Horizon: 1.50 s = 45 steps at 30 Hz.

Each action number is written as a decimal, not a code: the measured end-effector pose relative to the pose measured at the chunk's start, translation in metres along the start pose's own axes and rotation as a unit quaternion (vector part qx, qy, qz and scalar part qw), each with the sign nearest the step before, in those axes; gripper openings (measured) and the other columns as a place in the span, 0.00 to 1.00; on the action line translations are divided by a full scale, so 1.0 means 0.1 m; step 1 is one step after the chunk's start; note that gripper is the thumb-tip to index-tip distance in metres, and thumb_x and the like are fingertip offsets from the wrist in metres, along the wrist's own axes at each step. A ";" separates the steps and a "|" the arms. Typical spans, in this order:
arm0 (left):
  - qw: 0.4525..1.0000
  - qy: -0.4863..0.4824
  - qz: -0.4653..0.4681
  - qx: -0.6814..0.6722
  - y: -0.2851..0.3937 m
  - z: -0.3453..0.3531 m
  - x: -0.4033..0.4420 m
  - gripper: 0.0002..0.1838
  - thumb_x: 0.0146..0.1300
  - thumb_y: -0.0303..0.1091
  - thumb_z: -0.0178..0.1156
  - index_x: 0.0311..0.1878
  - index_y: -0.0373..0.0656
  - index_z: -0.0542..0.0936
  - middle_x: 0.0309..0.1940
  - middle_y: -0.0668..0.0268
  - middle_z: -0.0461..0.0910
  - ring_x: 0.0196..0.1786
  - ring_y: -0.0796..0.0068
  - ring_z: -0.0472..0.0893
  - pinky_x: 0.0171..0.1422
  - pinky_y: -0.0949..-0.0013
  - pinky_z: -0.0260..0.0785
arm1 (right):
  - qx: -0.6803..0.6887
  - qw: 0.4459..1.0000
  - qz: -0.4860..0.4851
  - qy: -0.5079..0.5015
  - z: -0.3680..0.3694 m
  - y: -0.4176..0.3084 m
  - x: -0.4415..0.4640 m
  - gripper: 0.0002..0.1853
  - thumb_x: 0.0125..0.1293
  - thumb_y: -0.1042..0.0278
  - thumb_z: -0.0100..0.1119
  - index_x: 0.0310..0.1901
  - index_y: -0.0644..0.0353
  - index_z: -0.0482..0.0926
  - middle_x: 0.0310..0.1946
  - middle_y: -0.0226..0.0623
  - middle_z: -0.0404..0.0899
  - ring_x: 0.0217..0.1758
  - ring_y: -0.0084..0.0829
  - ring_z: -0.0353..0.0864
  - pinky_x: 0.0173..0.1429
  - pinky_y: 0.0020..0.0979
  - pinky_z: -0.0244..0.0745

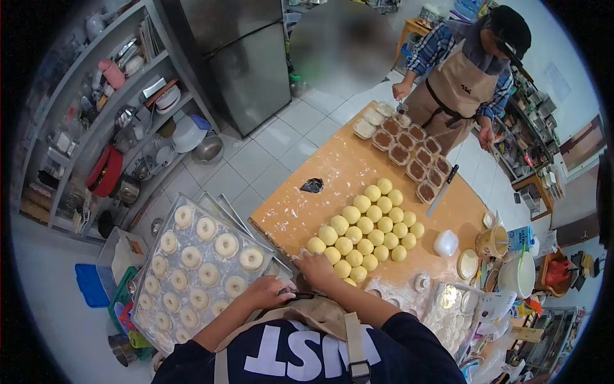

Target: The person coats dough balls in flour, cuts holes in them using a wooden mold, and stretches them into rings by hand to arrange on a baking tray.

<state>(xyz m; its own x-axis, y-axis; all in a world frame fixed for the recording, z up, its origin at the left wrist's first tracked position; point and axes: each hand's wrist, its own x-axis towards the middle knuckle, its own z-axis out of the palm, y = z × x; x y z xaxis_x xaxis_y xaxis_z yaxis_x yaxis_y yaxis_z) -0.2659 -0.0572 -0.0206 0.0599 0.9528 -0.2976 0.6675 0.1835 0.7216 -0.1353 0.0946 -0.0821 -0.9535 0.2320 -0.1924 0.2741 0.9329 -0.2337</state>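
Note:
My left hand [267,292] is low in front of my apron [300,312], its fingers curled at a small dark object I cannot make out. Just right of it, my right hand [316,269] rests at the table's near left edge with its fingers partly extended, holding nothing visible. Beyond that hand, several pale yellow dough balls [365,225] sit in close rows on the wooden table [288,214]. To the left of my left hand, a floured tray [217,288] carries several ring-shaped doughs [190,257].
Across the table a person in an apron [462,73] holds a utensil over plastic cups with brown topping [400,153]. A long knife [442,191] lies near the cups. A black scrap [312,185] lies on the tabletop. Shelves [96,115] and a fridge [236,64] stand at the back left.

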 end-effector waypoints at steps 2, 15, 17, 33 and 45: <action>1.000 0.005 0.002 0.005 -0.08 0.01 -0.03 0.15 0.59 0.47 0.60 0.43 0.48 0.80 0.34 0.58 0.81 0.41 0.55 0.79 0.47 0.56 0.70 | -0.017 0.999 0.022 -0.017 -0.02 -0.05 0.05 0.17 0.60 0.65 0.52 0.52 0.49 0.75 0.48 0.41 0.74 0.43 0.40 0.81 0.43 0.39 0.74; 0.998 0.026 0.056 0.017 -0.13 0.04 0.02 0.15 0.58 0.46 0.61 0.41 0.46 0.80 0.32 0.58 0.81 0.39 0.54 0.79 0.46 0.57 0.71 | 0.005 0.999 0.014 0.037 -0.30 -0.14 -0.04 0.16 0.61 0.66 0.51 0.51 0.52 0.74 0.41 0.38 0.73 0.40 0.40 0.81 0.42 0.41 0.72; 0.998 0.007 0.055 0.031 -0.11 0.07 0.04 0.15 0.58 0.46 0.61 0.41 0.46 0.80 0.32 0.58 0.81 0.39 0.54 0.79 0.45 0.57 0.70 | 0.026 0.998 0.017 0.051 -0.42 -0.17 -0.08 0.17 0.60 0.66 0.52 0.52 0.52 0.74 0.42 0.39 0.73 0.40 0.40 0.80 0.42 0.42 0.72; 0.967 -0.127 0.181 0.124 1.32 0.63 0.57 0.14 0.57 0.44 0.62 0.42 0.46 0.81 0.35 0.61 0.82 0.41 0.58 0.80 0.46 0.60 0.71 | 0.197 0.736 0.546 0.348 -0.56 0.82 -3.27 0.27 0.49 0.72 0.63 0.54 0.54 0.71 0.47 0.46 0.77 0.48 0.48 0.78 0.51 0.45 0.73; 0.936 -0.149 0.296 0.120 1.93 1.57 0.67 0.13 0.60 0.42 0.60 0.43 0.46 0.81 0.37 0.58 0.81 0.43 0.56 0.79 0.47 0.59 0.70 | 0.223 0.775 0.569 0.161 0.65 0.69 -5.25 0.31 0.48 0.75 0.62 0.58 0.60 0.70 0.53 0.51 0.74 0.58 0.48 0.73 0.60 0.40 0.69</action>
<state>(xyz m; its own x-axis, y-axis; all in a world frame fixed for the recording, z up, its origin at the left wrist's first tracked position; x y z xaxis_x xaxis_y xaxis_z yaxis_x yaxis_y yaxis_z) -0.0169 0.0037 0.0004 0.6533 0.7532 -0.0768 0.5965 -0.4497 0.6648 0.3924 0.0192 -0.0593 -0.0239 0.9585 -0.2842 0.9083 -0.0980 -0.4067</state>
